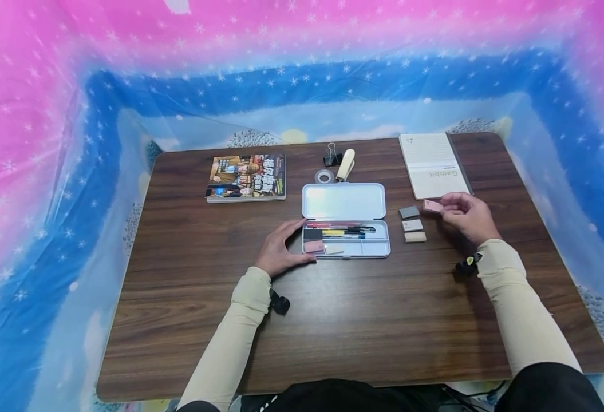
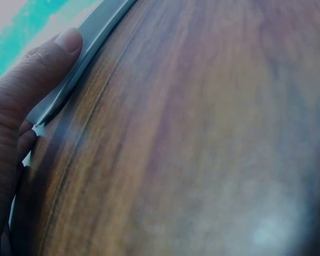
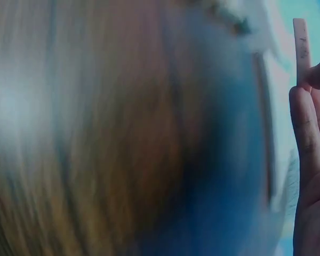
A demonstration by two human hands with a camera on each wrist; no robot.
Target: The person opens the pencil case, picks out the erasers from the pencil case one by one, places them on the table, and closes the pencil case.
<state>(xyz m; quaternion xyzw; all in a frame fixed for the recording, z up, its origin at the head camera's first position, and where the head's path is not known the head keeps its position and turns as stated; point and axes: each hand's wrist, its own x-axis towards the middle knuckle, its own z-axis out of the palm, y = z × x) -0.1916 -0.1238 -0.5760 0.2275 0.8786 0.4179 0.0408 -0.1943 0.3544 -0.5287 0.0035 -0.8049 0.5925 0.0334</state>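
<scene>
The near half of the dark wood-grain table (image 1: 363, 320) is lying bare between the two cream-sleeved forearms, its front edge running just ahead of the person's dark lap and its rounded corners overhanging the blue starred cloth on either side.

The left hand (image 1: 281, 249) is resting flat on the wood, fingers relaxed and extended, the thumb pressing against the left rim of the open pale-blue metal pencil case (image 1: 379, 247) — the left wrist view is showing that thumb (image 2: 64, 45) lying along the case's edge. The case's tray is holding a row of pens and pencils (image 1: 340, 230), a black block (image 1: 312, 233) and a pink eraser (image 1: 314, 246); its lid (image 1: 344, 201) is lying open beyond.

Just right of the case, three small rectangular erasers — grey (image 1: 409, 212), off-white (image 1: 412, 225) and tan (image 1: 415, 237) — are sitting in a column, apart from one another. The right hand (image 1: 466, 217) is hovering beside them, pinching a flat pink rectangular eraser (image 1: 433, 206) between thumb and fingertips; the right wrist view is showing it edge-on (image 3: 301, 50).

Farther back are lying a tape roll (image 1: 324, 176), a cream-handled tool (image 1: 345, 165), a black binder clip (image 1: 331, 156), a colourful printed book (image 1: 247, 177) at left and a white notebook (image 1: 433, 165) at right, near the far edge.
</scene>
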